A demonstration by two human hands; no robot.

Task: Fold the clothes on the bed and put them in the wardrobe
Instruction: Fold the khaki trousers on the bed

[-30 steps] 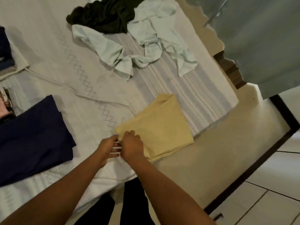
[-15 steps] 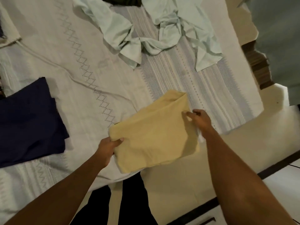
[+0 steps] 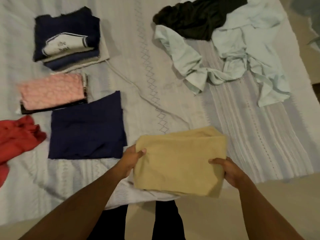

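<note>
1. The floor (image 3: 242, 213) is the nearest thing, a beige strip along the near and right sides of the bed (image 3: 138, 66). The person's dark trouser legs (image 3: 166, 220) stand against the bed's near edge.
2. The folded yellow cloth (image 3: 180, 161) lies at the near edge of the bed, its near side hanging slightly past the sheet's rim.
3. The left hand (image 3: 134, 158) grips the cloth's left edge, thumb on top and fingers underneath. The right hand (image 3: 228, 170) grips the right edge the same way.
4. Just left of the yellow cloth is a flat folded navy cloth (image 3: 86, 129), close to the left hand but not touching it. Further left, a crumpled red cloth (image 3: 15, 139) runs off the left edge of view.
5. Right of the yellow cloth, the striped sheet is bare out to the bed's right edge.
6. Beyond the navy cloth sits a folded pink pile (image 3: 52, 90), and further off a navy stack (image 3: 67, 37) with a white printed piece on top.
7. A bare band of sheet runs up the middle, between the folded piles on the left and the loose clothes on the right.
8. At the far right, a pale blue shirt (image 3: 242, 54) sprawls unfolded, with a black garment (image 3: 195, 19) bunched on its far side.
</note>
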